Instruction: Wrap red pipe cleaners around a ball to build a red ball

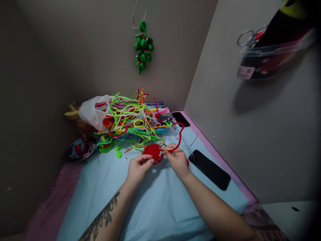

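My left hand (140,167) pinches the lower left edge of a red, roundish fuzzy piece (151,151), which looks formed from pipe cleaners. At the piece's right side, my right hand (177,159) is closed on a red pipe cleaner (181,135). Its free end curls up and over to the left. Openings show along the red piece's lower right rim. Under my right hand another bit of red peeks out, mostly hidden.
Behind my hands lies a heap of colourful pipe cleaners (135,113) spilling from a white plastic bag (94,112). A metal bowl (94,153) stands left; a black phone (210,170) lies right. Green leaf shapes (118,154) rest nearby. A clear container (271,50) with scissors (247,38) hangs upper right.
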Demonstrator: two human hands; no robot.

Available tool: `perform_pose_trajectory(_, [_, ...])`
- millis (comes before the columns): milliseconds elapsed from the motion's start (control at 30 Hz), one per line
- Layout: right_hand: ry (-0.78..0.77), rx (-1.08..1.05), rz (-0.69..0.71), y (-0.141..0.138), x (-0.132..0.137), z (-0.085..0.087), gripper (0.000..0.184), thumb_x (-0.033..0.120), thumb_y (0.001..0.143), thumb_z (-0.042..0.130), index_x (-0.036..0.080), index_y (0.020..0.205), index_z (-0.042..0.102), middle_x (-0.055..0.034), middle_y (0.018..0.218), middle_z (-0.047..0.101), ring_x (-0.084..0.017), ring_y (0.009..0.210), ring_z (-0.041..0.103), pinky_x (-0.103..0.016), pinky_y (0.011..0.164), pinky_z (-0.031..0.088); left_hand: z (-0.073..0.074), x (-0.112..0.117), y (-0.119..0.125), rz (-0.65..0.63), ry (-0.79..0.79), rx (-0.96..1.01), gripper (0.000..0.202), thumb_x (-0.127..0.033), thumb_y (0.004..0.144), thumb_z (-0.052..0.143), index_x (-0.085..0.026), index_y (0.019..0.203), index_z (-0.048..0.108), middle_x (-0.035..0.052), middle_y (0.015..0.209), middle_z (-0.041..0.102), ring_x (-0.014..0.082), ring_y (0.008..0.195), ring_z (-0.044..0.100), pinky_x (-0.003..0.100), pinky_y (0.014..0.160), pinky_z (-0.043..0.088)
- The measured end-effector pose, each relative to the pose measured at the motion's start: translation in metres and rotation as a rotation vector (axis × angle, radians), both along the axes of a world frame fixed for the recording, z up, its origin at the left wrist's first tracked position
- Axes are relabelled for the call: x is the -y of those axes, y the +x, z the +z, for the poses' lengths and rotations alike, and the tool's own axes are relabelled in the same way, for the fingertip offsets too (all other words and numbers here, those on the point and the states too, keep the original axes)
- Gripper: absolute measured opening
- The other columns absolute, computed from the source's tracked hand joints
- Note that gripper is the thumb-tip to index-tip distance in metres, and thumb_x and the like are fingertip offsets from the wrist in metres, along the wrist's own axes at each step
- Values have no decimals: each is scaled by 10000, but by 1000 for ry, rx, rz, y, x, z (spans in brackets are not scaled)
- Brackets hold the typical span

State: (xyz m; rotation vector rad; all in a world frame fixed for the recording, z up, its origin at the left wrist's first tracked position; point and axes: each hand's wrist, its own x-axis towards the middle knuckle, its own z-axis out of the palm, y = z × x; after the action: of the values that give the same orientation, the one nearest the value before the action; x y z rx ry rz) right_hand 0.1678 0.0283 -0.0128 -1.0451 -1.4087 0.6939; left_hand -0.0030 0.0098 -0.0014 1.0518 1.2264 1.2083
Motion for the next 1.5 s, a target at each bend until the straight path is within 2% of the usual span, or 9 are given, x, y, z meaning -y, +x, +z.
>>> perform_pose_trajectory(267, [-120, -7, 7, -2, -6, -3, 256, 420, 781, 625, 191, 709, 713, -80, 981, 629, -207, 924, 589, -356, 876, 448, 2, -1, -4, -143, -14, 21, 254, -305, 545, 792, -128, 698, 692, 11, 564, 642, 88, 469, 511, 201, 478, 391])
perform_pose_trajectory(400, [-173, 3, 51, -2, -12, -12, 338, 441, 787, 600, 178, 575, 596, -79, 973, 627, -203, 912, 575, -338, 831, 451, -6, -7, -8, -168, 0, -30, 327, -362, 631, 741, -132, 856, 687, 4, 620, 637, 82, 466, 492, 196, 458, 385])
perform_pose_trajectory(467, [-178, -8, 15, -4, -13, -17, 344, 429, 798, 582, 179, 564, 549, -80, 970, 610, -202, 892, 571, -338, 805, 455, -10, -8, -9, -137, 87, -114, 358, -369, 701, 687, -144, 980, 679, 40, 773, 667, 90, 523, 523, 210, 497, 421])
perform_pose_trajectory(567, [-168, -16, -64, -8, -11, -19, 288, 406, 831, 535, 181, 654, 561, -82, 996, 572, -200, 876, 560, -339, 777, 462, -13, -4, -8, -46, 321, -372, 341, -330, 785, 611, -184, 1090, 659, 88, 1039, 637, 111, 673, 570, 238, 615, 467])
perform_pose_trajectory(733, [-139, 23, -142, -14, -1, -14, 256, 373, 859, 504, 182, 695, 549, -90, 1041, 531, -211, 935, 538, -361, 820, 456, -10, 11, -4, -79, 525, -705, 403, -290, 857, 544, -212, 1253, 551, 46, 918, 679, 106, 602, 537, 237, 617, 467])
perform_pose_trajectory(867, [-108, 16, -122, -20, 5, -8, 225, 352, 862, 511, 185, 719, 559, -87, 1045, 531, -210, 974, 532, -358, 852, 454, -11, 14, -3, -30, 615, -780, 373, -266, 855, 559, -213, 1224, 575, 61, 1012, 693, 118, 674, 595, 248, 681, 491])
perform_pose_trajectory(1100, [-74, 64, -64, -30, 13, -8, 197, 347, 862, 534, 176, 808, 615, -95, 1040, 546, -218, 1005, 527, -363, 892, 433, -12, 11, -6, -14, 722, -695, 269, -216, 839, 594, -211, 1101, 655, 56, 975, 726, 134, 782, 669, 228, 717, 518])
perform_pose_trajectory(1233, [-44, 70, -61, -31, 17, -5, 183, 344, 867, 532, 186, 824, 615, -91, 1050, 550, -223, 1023, 515, -373, 900, 422, -10, 13, -9, 8, 835, -741, 239, -173, 833, 595, -219, 1054, 672, 42, 873, 732, 127, 722, 660, 224, 670, 509])
perform_pose_trajectory(1500, [-15, 24, -35, -34, 23, -4, 175, 320, 881, 507, 192, 800, 595, -86, 1049, 547, -217, 1023, 515, -372, 903, 416, -8, 16, -8, 77, 792, -702, 164, -185, 817, 618, -205, 958, 698, 36, 820, 730, 126, 679, 651, 224, 647, 506])
